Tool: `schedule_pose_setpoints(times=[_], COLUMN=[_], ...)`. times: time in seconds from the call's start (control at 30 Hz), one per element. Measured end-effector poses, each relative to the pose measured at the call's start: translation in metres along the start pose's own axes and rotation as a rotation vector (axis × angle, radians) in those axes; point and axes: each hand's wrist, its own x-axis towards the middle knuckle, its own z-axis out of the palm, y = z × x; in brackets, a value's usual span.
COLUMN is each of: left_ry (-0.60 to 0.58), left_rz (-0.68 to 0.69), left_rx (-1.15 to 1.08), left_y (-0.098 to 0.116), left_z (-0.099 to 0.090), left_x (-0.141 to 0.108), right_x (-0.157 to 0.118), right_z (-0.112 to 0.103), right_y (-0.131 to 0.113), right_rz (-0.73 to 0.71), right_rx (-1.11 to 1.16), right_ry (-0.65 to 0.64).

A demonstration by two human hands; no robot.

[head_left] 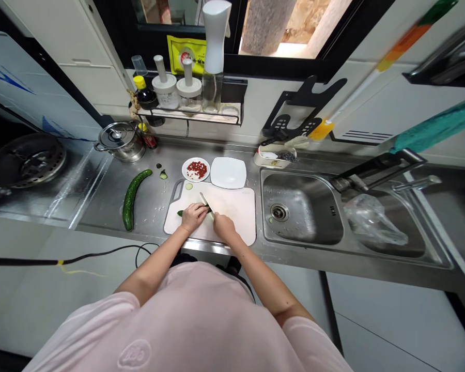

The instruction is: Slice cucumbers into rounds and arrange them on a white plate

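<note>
On the white cutting board [238, 217], my left hand [194, 217] presses down on a piece of cucumber [180, 213], whose green end sticks out to the left. My right hand [224, 227] is closed around the handle of a kitchen knife [206, 201], its blade angled across the cucumber beside my left fingertips. A pale cucumber slice [188, 186] lies near the board's upper left corner. Left of the board, a whole curved cucumber [130, 199] rests on the steel counter. Behind the board stand a plate of chopped red pieces [196, 169] and a white square plate [228, 172].
The steel sink [302, 206] is to the right, with a plastic bag [374, 219] in its second basin. A lidded pot [121, 141] stands at the back left, near a black pan [23, 160]. Jars and bottles fill a wall shelf [194, 118]. Small green scraps [163, 174] lie on the counter.
</note>
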Motion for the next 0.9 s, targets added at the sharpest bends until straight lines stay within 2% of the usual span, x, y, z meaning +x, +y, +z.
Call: schedule_pose_setpoints(times=[0.2,0.47,0.9], left_ry=[-0.005,-0.01,-0.007], left_rz=[0.003,-0.013,-0.015], left_rx=[0.007,0.005,0.002], left_y=[0.0,0.0,0.0], left_z=[-0.001,-0.001,0.001], left_x=[0.001,0.0,0.0], right_x=[0.001,-0.016,-0.004], right_z=[0.003,0.016,0.016], right_y=[0.003,0.016,0.011], right_rz=[-0.012,-0.014,-0.017], right_rx=[0.01,-0.015,-0.007], right_ry=[0.023,0.009,0.001])
